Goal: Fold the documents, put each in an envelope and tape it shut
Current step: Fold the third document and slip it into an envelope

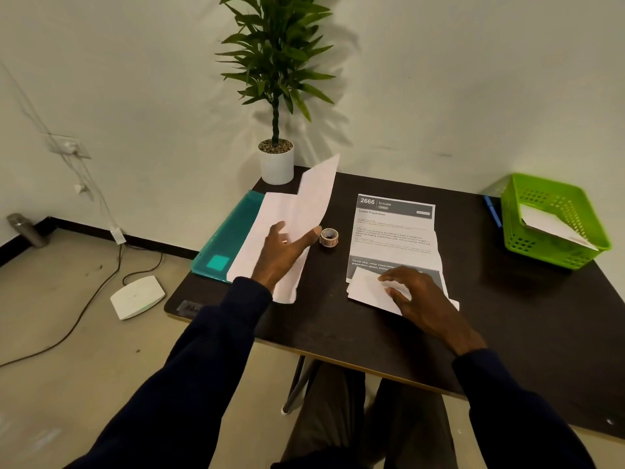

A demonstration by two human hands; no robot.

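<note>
L hand (284, 253) pinches blank sheet (316, 194), far end raised; R hand (422, 299), fingers flat, presses white envelope (367, 289) onto printed doc (394, 231).

The left hand (282, 255) reaches forward from a dark sleeve (209, 350), back of the hand up. Its thumb is stretched out to the right, and it grips a lifted white sheet (304, 204) that partly hides its other digits. The right hand (419, 299) lies palm down, wrist low over the table (338, 326), its fingers (394, 292) only slightly bent and pressing on a white folded paper (367, 289). The two hands are well apart, both forearms angled inward from the body.
</note>
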